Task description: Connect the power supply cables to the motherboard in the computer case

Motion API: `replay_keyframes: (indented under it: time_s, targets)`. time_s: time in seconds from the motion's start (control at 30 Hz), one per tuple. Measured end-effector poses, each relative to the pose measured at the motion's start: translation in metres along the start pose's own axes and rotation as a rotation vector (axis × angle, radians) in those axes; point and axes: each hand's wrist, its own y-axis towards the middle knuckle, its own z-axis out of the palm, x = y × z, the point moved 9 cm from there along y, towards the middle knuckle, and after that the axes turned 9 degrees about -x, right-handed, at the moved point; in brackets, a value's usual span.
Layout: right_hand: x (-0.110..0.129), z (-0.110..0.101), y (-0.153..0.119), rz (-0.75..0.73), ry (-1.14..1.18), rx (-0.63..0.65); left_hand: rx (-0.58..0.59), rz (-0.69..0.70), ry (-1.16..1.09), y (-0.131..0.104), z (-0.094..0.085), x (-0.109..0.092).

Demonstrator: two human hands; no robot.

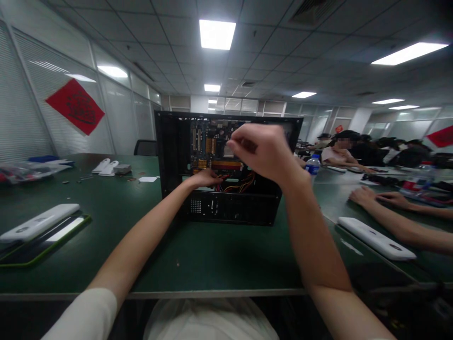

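A black computer case (pixel 230 210) stands upright on the green table with its open side facing me. Inside it is a motherboard (pixel 221 137) with slots and a row of red and yellow memory slots. Low in the case, my left hand (pixel 206 179) has its fingers closed on a bundle of coloured cables (pixel 247 182). My right hand (pixel 264 147) is raised before the upper right of the motherboard, apart from it and slightly blurred. Its fingers are curled in a pinch, and whatever lies between them is too small or hidden to make out.
White devices (pixel 40 222) and a green-edged phone (pixel 46 238) lie on the left. Another white device (pixel 377 238) is on the right, near a co-worker's arms (pixel 399 217). A water bottle (pixel 313 166) stands behind the case's right side. The table edge (pixel 212 293) is close to me.
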Motion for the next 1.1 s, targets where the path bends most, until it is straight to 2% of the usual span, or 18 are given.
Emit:
replay_keyframes:
  time_s: [0.07, 0.17, 0.2, 0.27, 0.37, 0.47, 0.6, 0.73, 0.93, 1.1]
  targets:
    - [-0.015, 0.051, -0.004, 0.009, -0.075, 0.200, -0.010, 0.015, -0.041, 0.002, 0.001, 0.000]
    - [-0.046, 0.130, -0.025, 0.054, -0.130, 0.512, -0.017, 0.017, -0.089, 0.004, 0.002, 0.001]
    - [-0.057, 0.148, -0.032, 0.096, -0.155, 0.558, -0.015, 0.019, -0.085, 0.005, 0.002, 0.001]
    - [-0.072, 0.168, -0.044, 0.155, -0.195, 0.589, -0.008, 0.030, -0.054, 0.005, 0.003, -0.001]
    - [-0.082, 0.176, -0.056, 0.189, -0.210, 0.593, -0.006, 0.046, -0.020, 0.004, 0.002, -0.004]
    - [-0.089, 0.174, -0.064, 0.223, -0.215, 0.575, -0.007, 0.028, -0.023, 0.002, 0.002, -0.006]
    - [-0.097, 0.171, -0.067, 0.217, -0.257, 0.508, -0.072, -0.072, -0.012, 0.000, -0.002, -0.003]
    - [-0.102, 0.179, -0.071, 0.208, -0.311, 0.555, -0.101, -0.149, 0.116, 0.000, -0.004, 0.001]
    - [-0.099, 0.181, -0.073, 0.244, -0.300, 0.561, -0.107, -0.109, 0.324, 0.001, -0.001, -0.006]
    - [-0.100, 0.174, -0.075, 0.278, -0.303, 0.551, -0.140, -0.089, 0.476, -0.002, -0.004, -0.019]
